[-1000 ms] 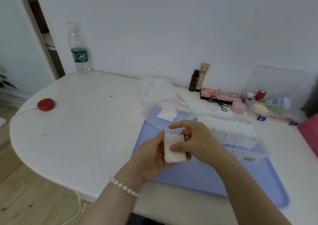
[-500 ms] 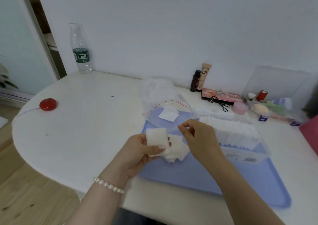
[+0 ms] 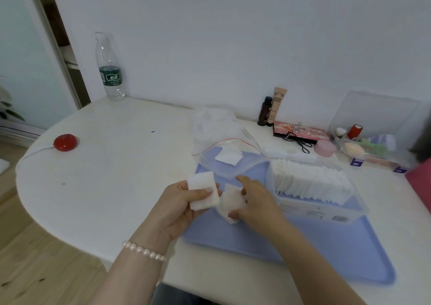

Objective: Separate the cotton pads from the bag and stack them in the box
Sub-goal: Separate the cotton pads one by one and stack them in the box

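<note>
While the left hand [image 3: 184, 202] gripped a small stack of cotton pads [image 3: 203, 190] between thumb and curled fingers at the centre of the frame, we saw the right hand [image 3: 253, 202] just beside it pinching a second clump of pads [image 3: 233, 202] between thumb and fingertips. Both hands hovered over the near left corner of a lilac tray [image 3: 326, 248] that lay on the white bench [image 3: 112, 164]. A pearl bracelet [image 3: 143, 251] circled the left wrist.

To the right of the hands, on the tray, stood the clear plastic box [image 3: 319, 208], already packed with a long row of pads [image 3: 310, 178] set on edge. Just above the hands, the clear zip bag [image 3: 224, 141] with its red seal line lay open, its mouth resting over the tray's far left corner; one loose pad [image 3: 228, 155] showed through the plastic inside it.

In the upper left of the frame we noted a water bottle [image 3: 109, 69] standing against the wall and, at the left edge of the bench, a red button [image 3: 65, 142] on a white cord. Toward the upper right, a dark bottle [image 3: 264, 111] and a BB cream tube [image 3: 276, 106] stood by the wall, next to a pink palette [image 3: 300, 130] and a clear organiser [image 3: 373, 141] of small cosmetics.
</note>
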Motion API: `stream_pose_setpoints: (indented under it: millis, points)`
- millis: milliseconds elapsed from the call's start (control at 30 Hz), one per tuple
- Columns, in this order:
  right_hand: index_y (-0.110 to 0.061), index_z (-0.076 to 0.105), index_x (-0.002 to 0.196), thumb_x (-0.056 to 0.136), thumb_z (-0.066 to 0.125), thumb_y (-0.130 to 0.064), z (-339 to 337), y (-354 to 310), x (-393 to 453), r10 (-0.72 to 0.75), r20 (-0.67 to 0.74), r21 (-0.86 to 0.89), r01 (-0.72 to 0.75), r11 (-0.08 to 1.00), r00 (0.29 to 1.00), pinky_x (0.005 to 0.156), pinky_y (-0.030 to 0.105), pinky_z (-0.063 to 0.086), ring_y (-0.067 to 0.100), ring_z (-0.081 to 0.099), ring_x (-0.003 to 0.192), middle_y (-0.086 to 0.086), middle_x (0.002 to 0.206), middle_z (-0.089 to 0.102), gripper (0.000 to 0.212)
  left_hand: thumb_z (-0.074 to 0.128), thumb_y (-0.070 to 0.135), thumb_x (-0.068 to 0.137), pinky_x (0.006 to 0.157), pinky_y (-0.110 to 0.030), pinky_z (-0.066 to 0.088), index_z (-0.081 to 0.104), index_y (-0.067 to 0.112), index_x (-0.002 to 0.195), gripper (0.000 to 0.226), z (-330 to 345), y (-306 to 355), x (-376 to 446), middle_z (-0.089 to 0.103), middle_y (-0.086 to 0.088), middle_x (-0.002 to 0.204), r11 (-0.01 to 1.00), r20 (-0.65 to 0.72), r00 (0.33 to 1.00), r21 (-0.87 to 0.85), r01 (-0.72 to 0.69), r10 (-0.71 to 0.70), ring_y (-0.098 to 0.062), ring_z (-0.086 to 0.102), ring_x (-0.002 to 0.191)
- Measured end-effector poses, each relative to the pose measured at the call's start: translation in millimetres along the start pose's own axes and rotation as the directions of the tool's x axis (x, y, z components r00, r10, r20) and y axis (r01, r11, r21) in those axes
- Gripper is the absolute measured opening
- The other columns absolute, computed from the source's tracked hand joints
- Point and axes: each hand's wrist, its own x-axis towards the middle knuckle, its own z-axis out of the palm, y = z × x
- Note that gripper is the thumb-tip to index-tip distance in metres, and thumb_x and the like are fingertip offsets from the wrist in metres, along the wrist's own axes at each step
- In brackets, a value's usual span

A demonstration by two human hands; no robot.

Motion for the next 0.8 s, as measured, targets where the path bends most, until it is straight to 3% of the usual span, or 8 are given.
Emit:
stream_pose_setpoints:
  millis: [133,300,400,467,567,667,733,800]
  points:
    - [-0.025,0.037,0.136,0.073,0.074,-0.015,0,-5,-2,-0.063,-0.047,-0.054,0.061,0.997,0.997,0.084,0.021,0.033,0.018,0.042,0.116,-0.001,0.121,0.042,0.074,0.054,-0.014,0.080,0.067,-0.029,0.057,0.064,-0.008,0.094,0.018,3,-4,-2,0.071,-0.019,0.085,1.000,0.002,1.000,0.018,0.016,-0.016,-0.023,0.071,0.071]
    - [-0.025,0.050,0.123,0.073,0.065,-0.002,7,-2,-11,-0.099,-0.142,0.104,0.114,0.988,0.985,0.067,0.011,0.034,0.009,0.046,0.090,-0.008,0.104,0.044,0.057,0.055,-0.015,0.079,0.059,-0.027,0.059,0.065,-0.010,0.093,0.019,4,-10,-2,0.071,-0.020,0.085,1.000,-0.007,1.000,0.016,0.020,-0.020,-0.023,0.071,0.071]
    - [-0.019,0.064,0.099,0.076,0.069,-0.011,2,3,-15,-0.051,-0.236,0.184,0.096,0.978,0.970,0.065,0.014,0.040,0.011,0.056,0.078,-0.006,0.087,0.062,0.025,0.055,-0.014,0.079,0.058,-0.027,0.058,0.065,-0.010,0.094,0.019,5,-12,-1,0.071,-0.020,0.083,0.999,-0.012,1.000,0.021,0.024,-0.024,-0.022,0.071,0.069]
    - [-0.012,0.069,0.083,0.078,0.071,-0.015,-2,7,-17,-0.053,-0.293,0.228,0.124,0.966,0.955,0.062,0.016,0.040,0.002,0.055,0.064,-0.006,0.072,0.062,0.006,0.055,-0.014,0.079,0.062,-0.029,0.059,0.065,-0.009,0.091,0.017,5,-13,1,0.071,-0.019,0.081,1.000,-0.017,1.000,0.017,0.023,-0.023,-0.022,0.071,0.068]
    - [-0.015,0.068,0.075,0.079,0.071,-0.012,-7,9,-22,-0.081,-0.352,0.287,0.191,0.939,0.932,0.061,0.007,0.039,-0.006,0.055,0.071,-0.008,0.080,0.060,0.006,0.055,-0.014,0.078,0.067,-0.031,0.058,0.066,-0.008,0.088,0.016,6,-15,3,0.071,-0.019,0.081,1.000,-0.018,1.000,0.016,0.020,-0.020,-0.022,0.071,0.069]
    - [-0.022,0.059,0.070,0.082,0.066,-0.006,-15,3,-29,-0.059,-0.493,0.338,0.254,0.906,0.868,0.062,0.006,0.039,-0.005,0.054,0.074,-0.010,0.085,0.057,0.021,0.056,-0.014,0.079,0.065,-0.030,0.058,0.065,-0.007,0.092,0.017,7,-16,4,0.072,-0.018,0.082,1.000,-0.024,1.000,0.011,0.011,-0.011,-0.022,0.071,0.069]
    - [-0.021,0.059,0.070,0.086,0.061,-0.004,-25,-3,-35,0.024,-0.536,0.469,0.274,0.840,0.844,0.057,0.009,0.040,0.000,0.053,0.064,-0.010,0.072,0.060,0.023,0.054,-0.013,0.081,0.063,-0.029,0.059,0.064,-0.007,0.095,0.018,9,-16,4,0.072,-0.017,0.081,1.000,-0.012,1.000,0.002,0.015,-0.015,-0.022,0.071,0.068]
    - [-0.011,0.062,0.074,0.088,0.058,-0.002,-36,-10,-39,0.125,-0.425,0.746,0.269,0.610,0.897,0.049,0.015,0.044,0.004,0.055,0.054,-0.005,0.062,0.063,0.017,0.053,-0.011,0.083,0.063,-0.030,0.058,0.065,-0.006,0.095,0.018,13,-17,4,0.072,-0.017,0.084,1.000,0.018,1.000,-0.001,0.022,-0.022,-0.022,0.070,0.069]
